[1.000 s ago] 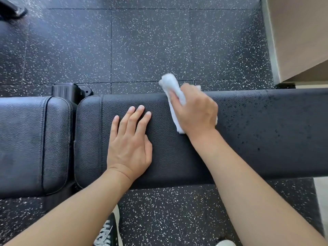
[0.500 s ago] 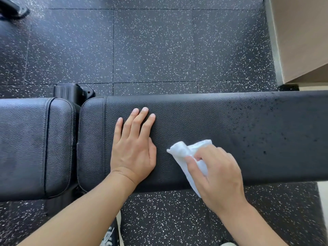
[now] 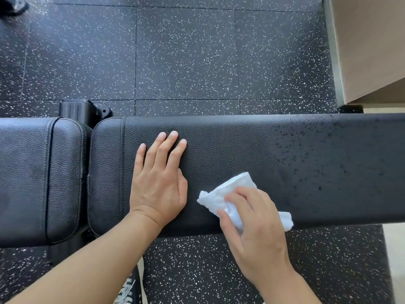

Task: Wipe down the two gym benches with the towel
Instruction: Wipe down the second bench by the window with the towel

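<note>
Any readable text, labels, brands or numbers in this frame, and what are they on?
None can be read.
Shoe: white markings on its black upper, cut off at the frame edge and too blurred to read.
Bench, towel, floor: no text shows.

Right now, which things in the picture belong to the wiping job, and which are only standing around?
Part of the job:
- white towel, gripped by the right hand
- long bench pad, with droplets on its right part
- left hand, flat on that pad
- second pad

Only around:
- speckled floor
- shoe
- wooden unit
</note>
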Demonstrator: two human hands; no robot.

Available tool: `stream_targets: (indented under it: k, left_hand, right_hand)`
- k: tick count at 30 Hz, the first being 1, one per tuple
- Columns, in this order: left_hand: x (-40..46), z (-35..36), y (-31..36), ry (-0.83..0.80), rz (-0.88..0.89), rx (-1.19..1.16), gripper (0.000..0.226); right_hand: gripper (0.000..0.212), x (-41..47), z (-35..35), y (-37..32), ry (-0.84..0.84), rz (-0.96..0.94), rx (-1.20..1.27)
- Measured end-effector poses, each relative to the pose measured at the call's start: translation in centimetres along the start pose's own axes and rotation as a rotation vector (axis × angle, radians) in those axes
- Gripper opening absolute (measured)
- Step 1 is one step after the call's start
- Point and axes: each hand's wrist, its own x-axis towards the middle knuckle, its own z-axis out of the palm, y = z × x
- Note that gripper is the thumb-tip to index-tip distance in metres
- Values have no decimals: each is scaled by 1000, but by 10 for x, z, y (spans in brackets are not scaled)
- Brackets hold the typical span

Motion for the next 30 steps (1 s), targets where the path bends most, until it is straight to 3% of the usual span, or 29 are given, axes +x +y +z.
stream_targets:
  k: [4,8,10,16,19,24,30]
  left_hand:
    - [1,-1,1,6,1,-3,63]
    - [0,-1,2,11,-1,-4,62]
    - [0,-2,3,12,-1,-8,63]
    - [0,-1,3,13,-3,-11,63]
    - [0,-1,3,14,-3,-12,63]
    - [0,0,2,20,0,-15,63]
    - [0,1,1,28,1,-23,63]
  right_hand:
    - [41,6,-4,-3,-21,2,-6]
    - [70,-10,-4,-2,-168,-8,-97]
    - [76,-11,-2,-1,-196,-17,-131]
    - [75,62,6,9,-116,8,-141]
    - [65,91,12,14,-26,-26,-207]
    - [39,71,13,29,150,-114,-196]
    - [36,51,11,46,198,-215,-234]
